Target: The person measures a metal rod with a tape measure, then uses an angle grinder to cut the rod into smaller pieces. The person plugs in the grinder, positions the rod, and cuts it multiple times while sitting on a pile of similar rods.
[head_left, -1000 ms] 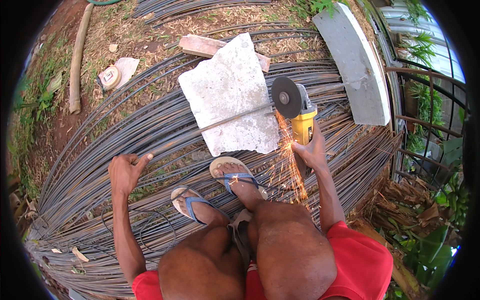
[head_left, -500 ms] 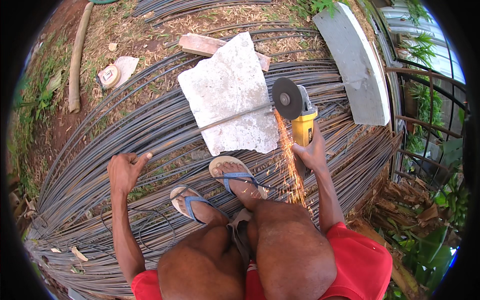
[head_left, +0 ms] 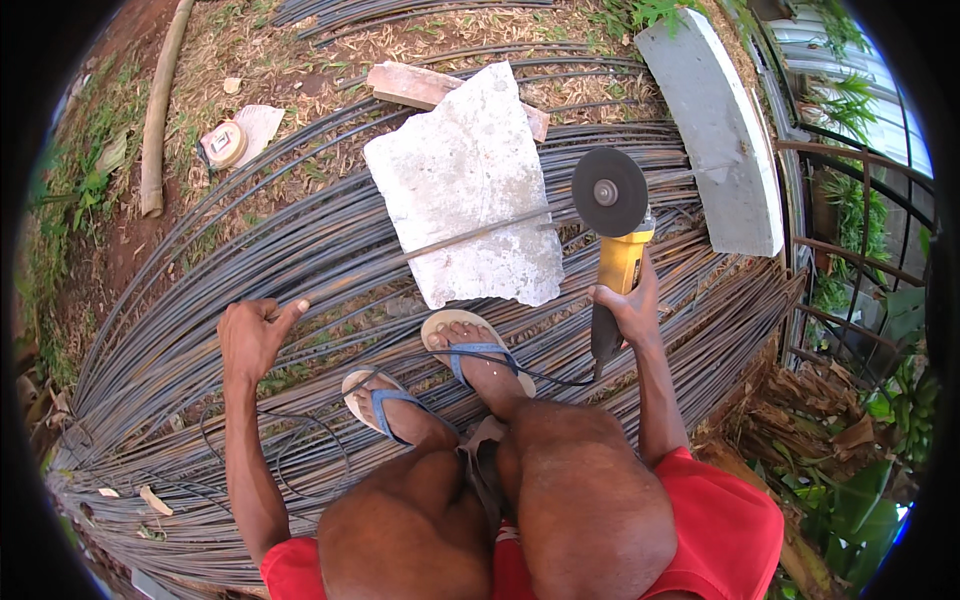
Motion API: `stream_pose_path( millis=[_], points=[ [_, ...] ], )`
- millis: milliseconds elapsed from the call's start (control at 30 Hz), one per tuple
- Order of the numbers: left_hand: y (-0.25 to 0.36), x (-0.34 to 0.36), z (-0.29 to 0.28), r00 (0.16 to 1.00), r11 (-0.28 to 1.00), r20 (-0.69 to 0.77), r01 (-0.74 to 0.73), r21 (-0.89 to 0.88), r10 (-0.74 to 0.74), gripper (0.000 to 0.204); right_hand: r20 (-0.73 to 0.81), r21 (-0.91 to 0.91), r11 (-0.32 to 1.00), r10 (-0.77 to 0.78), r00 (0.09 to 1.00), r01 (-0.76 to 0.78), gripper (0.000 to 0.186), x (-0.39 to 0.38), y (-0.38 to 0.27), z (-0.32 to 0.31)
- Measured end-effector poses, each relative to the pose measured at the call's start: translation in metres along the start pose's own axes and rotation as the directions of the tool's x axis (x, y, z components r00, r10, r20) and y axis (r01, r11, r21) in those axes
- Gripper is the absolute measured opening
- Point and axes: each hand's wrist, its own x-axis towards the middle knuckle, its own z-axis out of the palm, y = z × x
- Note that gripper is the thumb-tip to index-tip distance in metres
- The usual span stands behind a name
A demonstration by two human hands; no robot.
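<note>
My right hand (head_left: 634, 310) is closed around the yellow and black body of an angle grinder (head_left: 620, 262). Its dark cutting disc (head_left: 622, 212) faces up, a little right of the end of a steel rod (head_left: 478, 233). This rod lies across a rough pale stone slab (head_left: 465, 175). On the left, my left hand (head_left: 252, 342) is closed on the rod's near part, thumb stretched along it. The grinder's black cable (head_left: 560, 381) runs left past my feet in blue-strapped flip-flops (head_left: 478, 350).
Long bundled steel rods (head_left: 230, 262) cover the ground below and around me. Behind the slab lies a reddish block (head_left: 415, 88). A grey concrete slab (head_left: 715, 150) stands at the right, near a metal frame (head_left: 868, 200). A tape roll (head_left: 226, 145) and wooden pole (head_left: 160, 110) lie far left.
The grinder has moved right, away from the rod's end, and its disc has tilted further toward me. The stream of orange sparks is gone. My left hand keeps its hold.
</note>
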Motion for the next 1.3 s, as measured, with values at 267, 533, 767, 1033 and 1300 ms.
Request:
stream_pose_path(
  millis=[267, 533, 767, 1033, 1300],
  points=[
    [-0.01, 0.002, 0.008, 0.998, 1.0, -0.064, -0.031, -0.006, 0.03, 0.073, -0.103, 0.251, 0.968, 0.032, 0.994, -0.005, 0.073, 0.027, 0.006, -0.025],
    [-0.015, -0.006, -0.015, 0.981, 0.995, -0.174, -0.095, -0.021, 0.09, 0.074, -0.148, 0.308, 0.936, -0.13, 0.98, 0.171, 0.068, 0.079, -0.009, -0.036],
    [-0.009, -0.02, -0.025, 0.972, 0.995, -0.224, -0.08, -0.057, 0.065, 0.07, -0.12, 0.392, 0.889, -0.206, 0.971, 0.237, 0.078, 0.092, -0.017, -0.041],
    [-0.001, -0.013, -0.024, 0.917, 0.992, -0.392, -0.112, -0.063, 0.079, 0.056, -0.036, 0.437, 0.881, -0.184, 0.982, 0.181, 0.095, 0.087, -0.008, -0.034],
    [0.063, 0.019, 0.006, 0.941, 0.99, -0.319, -0.131, -0.047, 0.11, 0.043, -0.095, 0.511, 0.843, -0.14, 0.986, 0.169, 0.084, 0.058, -0.009, -0.034]
  ],
)
